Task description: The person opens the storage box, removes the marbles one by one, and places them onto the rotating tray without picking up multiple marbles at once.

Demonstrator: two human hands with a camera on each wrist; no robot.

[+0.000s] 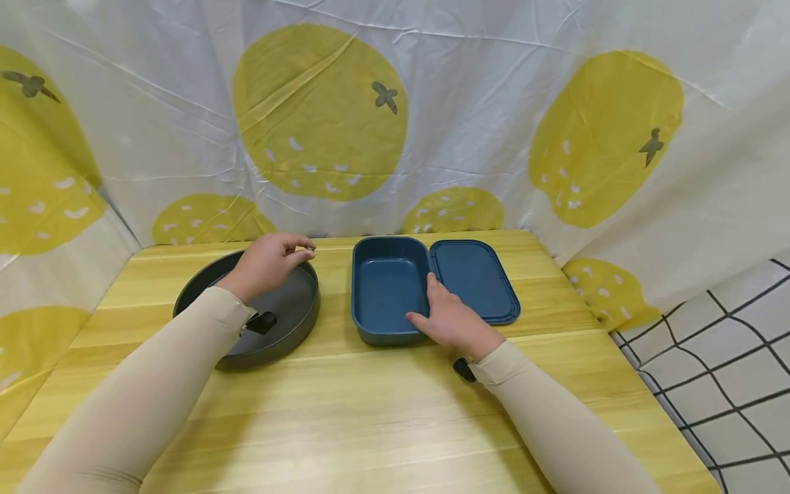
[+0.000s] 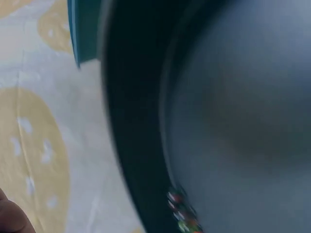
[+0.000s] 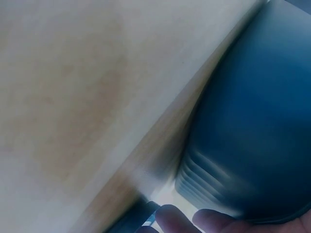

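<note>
My left hand is over the right side of a dark round pan. Thumb and forefinger pinch a tiny item, too small to make out. In the left wrist view, a small cluster of red and green bead-like bits shows at the pan's inner wall, blurred. With my right hand I hold the near right corner of a deep blue rectangular food container, thumb at the near rim and fingers along the right side. In the right wrist view, fingertips show below the container wall.
The container's flat blue lid lies on the wooden table, just right of the container. Behind the table hangs a white curtain with yellow fruit prints. White cloth with a black grid is beyond the right edge.
</note>
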